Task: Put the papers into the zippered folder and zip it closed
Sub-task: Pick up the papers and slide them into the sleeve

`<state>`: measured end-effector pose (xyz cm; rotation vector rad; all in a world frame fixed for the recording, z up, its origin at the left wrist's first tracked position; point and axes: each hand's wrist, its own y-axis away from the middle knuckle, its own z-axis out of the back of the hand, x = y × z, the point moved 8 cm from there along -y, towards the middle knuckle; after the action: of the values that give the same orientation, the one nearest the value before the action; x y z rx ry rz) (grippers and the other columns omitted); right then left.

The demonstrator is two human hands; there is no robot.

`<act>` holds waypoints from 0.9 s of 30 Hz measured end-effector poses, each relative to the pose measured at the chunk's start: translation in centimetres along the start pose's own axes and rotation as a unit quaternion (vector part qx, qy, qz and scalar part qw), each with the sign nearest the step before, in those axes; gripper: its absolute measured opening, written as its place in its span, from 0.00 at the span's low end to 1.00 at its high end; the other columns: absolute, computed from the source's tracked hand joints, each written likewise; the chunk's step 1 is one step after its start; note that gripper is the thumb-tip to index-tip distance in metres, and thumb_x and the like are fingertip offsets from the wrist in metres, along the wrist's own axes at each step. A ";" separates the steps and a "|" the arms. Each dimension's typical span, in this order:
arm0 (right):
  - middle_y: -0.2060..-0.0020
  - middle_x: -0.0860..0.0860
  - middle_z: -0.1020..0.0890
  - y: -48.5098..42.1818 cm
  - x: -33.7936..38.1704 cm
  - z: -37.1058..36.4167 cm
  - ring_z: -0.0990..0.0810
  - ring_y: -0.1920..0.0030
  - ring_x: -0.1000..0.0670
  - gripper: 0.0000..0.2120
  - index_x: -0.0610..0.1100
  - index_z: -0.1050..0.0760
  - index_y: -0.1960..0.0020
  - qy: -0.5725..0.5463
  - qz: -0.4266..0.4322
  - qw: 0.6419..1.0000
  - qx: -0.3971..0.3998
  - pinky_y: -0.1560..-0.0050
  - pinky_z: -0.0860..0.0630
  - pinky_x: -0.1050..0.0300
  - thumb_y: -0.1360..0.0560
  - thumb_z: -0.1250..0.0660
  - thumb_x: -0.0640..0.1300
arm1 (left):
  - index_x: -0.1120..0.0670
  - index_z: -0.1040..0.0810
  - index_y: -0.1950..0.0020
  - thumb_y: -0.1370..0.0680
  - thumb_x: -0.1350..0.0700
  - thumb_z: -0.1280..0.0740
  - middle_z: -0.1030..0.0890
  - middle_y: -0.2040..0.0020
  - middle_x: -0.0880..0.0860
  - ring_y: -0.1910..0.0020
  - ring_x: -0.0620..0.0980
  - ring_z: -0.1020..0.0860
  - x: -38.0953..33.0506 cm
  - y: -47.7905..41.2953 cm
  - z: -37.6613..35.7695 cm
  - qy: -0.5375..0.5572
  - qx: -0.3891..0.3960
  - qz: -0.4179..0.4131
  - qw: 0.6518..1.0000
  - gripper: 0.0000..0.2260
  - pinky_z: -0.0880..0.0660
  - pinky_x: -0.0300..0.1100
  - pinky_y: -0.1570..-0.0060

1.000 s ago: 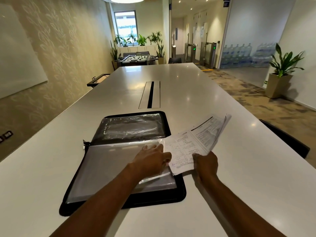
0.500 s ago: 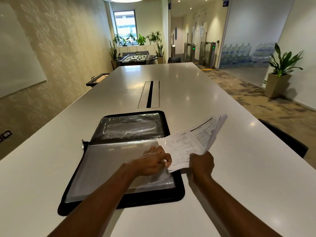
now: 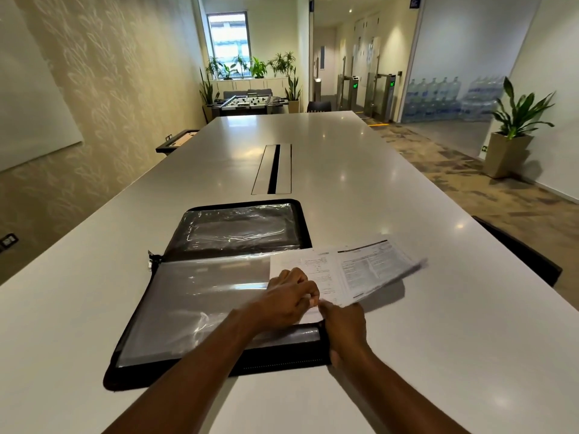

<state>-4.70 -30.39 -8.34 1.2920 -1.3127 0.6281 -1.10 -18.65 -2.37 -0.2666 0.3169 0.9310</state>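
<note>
Papers (image 3: 341, 272) now overlap the open folder's (image 3: 200, 308) right edge; left hand (image 3: 289, 300) and right hand (image 3: 344, 327) pinch them.

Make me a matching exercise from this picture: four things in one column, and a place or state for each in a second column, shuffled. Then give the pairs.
Things:
1. zippered folder
2. papers
3. left hand
4. potted plant

Places or states:
A. on the floor by the right wall
B. lying open flat on the table
C. fist closed at the right edge of the folder's clear sleeve
D. fanned out, sticking off the folder's right side

Pairs: 1-B, 2-D, 3-C, 4-A
</note>
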 end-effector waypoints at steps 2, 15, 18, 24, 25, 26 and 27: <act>0.51 0.47 0.13 -0.2 0.4 -0.5 0.14 0.56 0.44 0.17 0.48 0.23 0.39 -0.036 -0.041 0.996 0.073 0.60 0.16 0.52 0.26 0.31 0.38 | 0.43 0.29 0.48 0.20 0.48 0.45 0.31 0.46 0.48 0.47 0.47 0.33 0.2 0.4 -0.1 0.011 -0.021 -0.007 1.000 0.06 0.32 0.46 0.45; 0.53 0.46 0.13 -0.5 1.2 -0.2 0.14 0.53 0.42 0.16 0.49 0.23 0.45 -0.087 -0.041 0.992 0.078 0.56 0.16 0.48 0.26 0.34 0.31 | 0.42 0.31 0.48 0.20 0.46 0.47 0.33 0.36 0.45 0.40 0.45 0.34 0.2 0.4 -0.2 0.013 -0.073 0.002 0.997 0.07 0.34 0.46 0.37; 0.53 0.44 0.13 -0.9 1.8 -0.2 0.14 0.53 0.40 0.11 0.47 0.23 0.42 -0.106 -0.044 0.988 0.104 0.57 0.16 0.45 0.24 0.32 0.43 | 0.42 0.31 0.47 0.20 0.48 0.47 0.35 0.33 0.45 0.37 0.45 0.35 0.7 0.6 -0.2 0.010 -0.073 0.001 0.997 0.07 0.36 0.45 0.35; 0.60 0.39 0.23 -5.4 5.9 8.6 0.21 0.59 0.41 0.03 0.39 0.25 0.55 -0.133 -0.008 0.987 -0.088 0.59 0.24 0.50 0.27 0.32 0.37 | 0.42 0.32 0.48 0.19 0.50 0.47 0.36 0.31 0.46 0.36 0.47 0.34 0.4 0.5 0.0 0.007 -0.079 0.002 0.997 0.06 0.37 0.44 0.34; 0.61 0.38 0.22 -5.9 5.7 8.7 0.20 0.61 0.40 0.05 0.38 0.25 0.57 -0.097 -0.022 0.992 -0.076 0.61 0.23 0.52 0.29 0.36 0.30 | 0.43 0.32 0.48 0.19 0.51 0.46 0.36 0.31 0.46 0.36 0.48 0.34 0.3 0.5 -0.1 0.006 -0.077 0.002 0.997 0.06 0.37 0.45 0.33; 0.61 0.35 0.20 -6.2 5.5 8.2 0.18 0.62 0.38 0.10 0.36 0.23 0.58 -0.062 -0.035 0.996 -0.052 0.61 0.20 0.51 0.32 0.39 0.26 | 0.45 0.31 0.47 0.19 0.52 0.46 0.36 0.31 0.47 0.36 0.49 0.33 0.2 0.4 -0.2 0.004 -0.076 0.000 0.997 0.06 0.37 0.46 0.33; 0.61 0.34 0.17 -6.3 5.3 7.1 0.16 0.61 0.35 0.14 0.35 0.20 0.59 -0.037 -0.039 0.998 -0.017 0.59 0.18 0.44 0.34 0.41 0.24 | 0.46 0.31 0.47 0.20 0.53 0.46 0.35 0.31 0.48 0.37 0.49 0.33 0.1 0.3 -0.4 0.000 -0.074 0.000 0.997 0.06 0.37 0.47 0.33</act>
<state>-0.11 -40.17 -7.02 1.3426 -1.3222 0.5055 -1.37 -18.53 -2.79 -0.4028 0.2486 0.9549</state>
